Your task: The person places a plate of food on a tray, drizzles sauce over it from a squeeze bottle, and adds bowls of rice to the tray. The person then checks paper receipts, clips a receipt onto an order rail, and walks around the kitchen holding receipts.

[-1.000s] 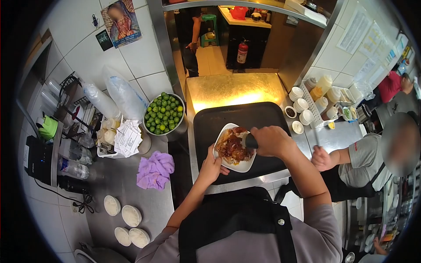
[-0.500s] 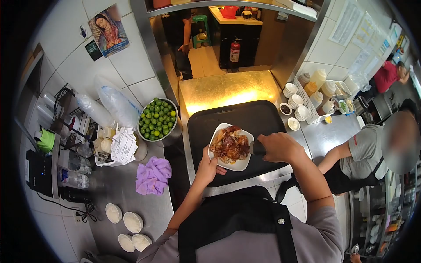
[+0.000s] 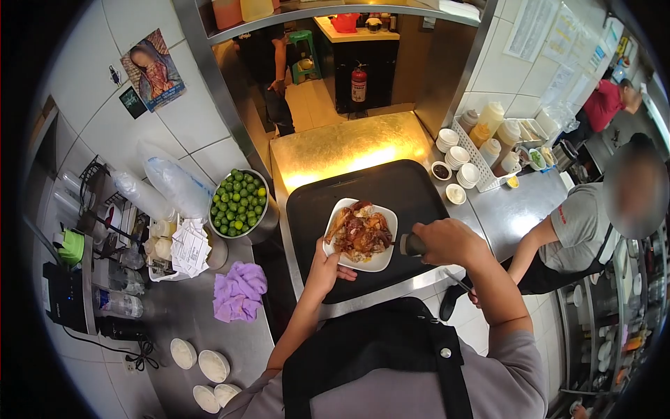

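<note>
A white square-shaped bowl (image 3: 382,264) filled with browned, glazed pieces of meat (image 3: 361,234) is over the black tray (image 3: 314,209). My left hand (image 3: 326,271) grips the bowl's lower left rim, fingers underneath and thumb at the side. Just right of the bowl, my right hand (image 3: 450,243) is closed around a dark-handled utensil (image 3: 412,245). Its working end points at the meat, and I cannot make out its exact kind. Whether the bowl rests on the tray or is slightly raised cannot be told.
Left of the tray are a metal pot of green limes (image 3: 239,202), a purple cloth (image 3: 239,291) and several white bowls (image 3: 213,365). Sauce bottles (image 3: 490,120) and stacked small cups (image 3: 458,157) line the right counter. A co-worker (image 3: 576,223) stands at right, holding a thin metal tool.
My right hand and the utensil have drawn slightly right, away from the meat. The view has shifted a little. A metal tool now shows by the co-worker's hand.
</note>
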`<state>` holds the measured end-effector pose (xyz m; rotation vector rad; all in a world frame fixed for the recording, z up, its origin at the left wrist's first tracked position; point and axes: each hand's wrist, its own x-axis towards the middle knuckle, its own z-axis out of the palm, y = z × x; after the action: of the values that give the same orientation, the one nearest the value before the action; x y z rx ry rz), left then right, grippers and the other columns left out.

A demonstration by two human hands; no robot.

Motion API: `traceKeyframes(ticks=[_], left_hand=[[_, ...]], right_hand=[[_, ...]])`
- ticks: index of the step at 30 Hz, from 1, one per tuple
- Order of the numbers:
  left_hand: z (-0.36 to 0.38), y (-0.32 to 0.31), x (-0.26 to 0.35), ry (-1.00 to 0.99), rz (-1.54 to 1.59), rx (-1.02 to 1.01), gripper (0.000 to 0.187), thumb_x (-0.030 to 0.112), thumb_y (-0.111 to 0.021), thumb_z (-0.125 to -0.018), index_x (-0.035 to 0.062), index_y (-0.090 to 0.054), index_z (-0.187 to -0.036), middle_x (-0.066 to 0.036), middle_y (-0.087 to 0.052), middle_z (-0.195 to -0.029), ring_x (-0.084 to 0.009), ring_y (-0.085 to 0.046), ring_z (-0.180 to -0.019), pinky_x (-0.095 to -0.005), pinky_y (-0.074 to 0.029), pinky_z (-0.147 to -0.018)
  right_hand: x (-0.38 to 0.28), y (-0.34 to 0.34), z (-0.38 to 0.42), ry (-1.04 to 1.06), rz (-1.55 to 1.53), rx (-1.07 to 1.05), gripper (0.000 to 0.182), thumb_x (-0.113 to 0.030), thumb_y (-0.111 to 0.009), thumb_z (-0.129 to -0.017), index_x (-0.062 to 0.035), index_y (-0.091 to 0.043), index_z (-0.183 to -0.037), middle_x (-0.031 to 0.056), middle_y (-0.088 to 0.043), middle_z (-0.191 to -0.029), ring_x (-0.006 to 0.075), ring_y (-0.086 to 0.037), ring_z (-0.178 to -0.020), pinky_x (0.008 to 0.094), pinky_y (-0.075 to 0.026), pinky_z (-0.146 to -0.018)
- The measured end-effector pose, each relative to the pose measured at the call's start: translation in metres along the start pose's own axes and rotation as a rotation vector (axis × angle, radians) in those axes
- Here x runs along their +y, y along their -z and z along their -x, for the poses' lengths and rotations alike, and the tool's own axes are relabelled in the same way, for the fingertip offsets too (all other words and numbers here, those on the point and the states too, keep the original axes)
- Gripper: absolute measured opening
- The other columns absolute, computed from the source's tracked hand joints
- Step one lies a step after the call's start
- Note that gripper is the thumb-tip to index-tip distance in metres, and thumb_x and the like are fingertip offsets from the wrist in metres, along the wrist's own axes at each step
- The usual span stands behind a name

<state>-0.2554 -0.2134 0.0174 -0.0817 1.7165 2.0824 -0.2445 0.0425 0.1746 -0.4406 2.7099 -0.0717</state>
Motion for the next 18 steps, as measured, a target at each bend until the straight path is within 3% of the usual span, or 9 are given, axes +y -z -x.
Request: traceKeyframes(ticks=[6,8,11,18], left_hand=[[-0.003,-0.012,-0.005,-0.015,-0.034,-0.034,0.043,0.005,-0.03,-0.092,0.0059,-0.019,-0.134,-0.027,-0.057,-0.097,-0.0316,-0.067,-0.063,-0.0378,-0.06,-0.053],[-0.002,-0.017,-0.006,-0.021,-0.044,-0.048,0.044,0.006,-0.031,-0.092,0.0064,-0.019,-0.135,-0.027,-0.057,-0.098,-0.0319,-0.066,-0.063,-0.0378,-0.059,-0.053],[-0.003,-0.024,-0.007,0.004,-0.044,-0.073,0.048,0.005,-0.03,-0.093,0.0049,-0.015,-0.138,-0.027,-0.057,-0.097,-0.0309,-0.067,-0.064,-0.0369,-0.06,-0.054],[-0.011,-0.044,-0.007,0.023,-0.027,-0.092,0.044,0.008,-0.033,-0.093,0.0072,-0.02,-0.135,-0.026,-0.058,-0.096,-0.0335,-0.066,-0.063,-0.0397,-0.059,-0.053]], right_hand=[[-0.007,0.001,-0.002,0.094,0.023,0.053,0.032,-0.007,-0.062,-0.068,-0.0014,-0.06,-0.099,0.0165,-0.067,-0.076,0.0329,-0.067,-0.075,0.0417,-0.053,-0.069],[-0.003,0.0,-0.005,0.103,0.048,0.176,0.03,-0.006,-0.061,-0.068,-0.0005,-0.06,-0.097,0.0163,-0.067,-0.074,0.0328,-0.067,-0.073,0.0409,-0.053,-0.067],[0.002,0.004,-0.005,0.013,0.066,0.205,0.029,-0.005,-0.061,-0.068,0.0001,-0.06,-0.096,0.0175,-0.067,-0.075,0.033,-0.067,-0.074,0.0411,-0.053,-0.068],[0.03,0.005,0.022,-0.034,-0.066,0.117,0.035,-0.014,-0.068,-0.071,-0.0005,-0.057,-0.101,0.0193,-0.067,-0.077,0.0354,-0.066,-0.078,0.0437,-0.052,-0.07]])
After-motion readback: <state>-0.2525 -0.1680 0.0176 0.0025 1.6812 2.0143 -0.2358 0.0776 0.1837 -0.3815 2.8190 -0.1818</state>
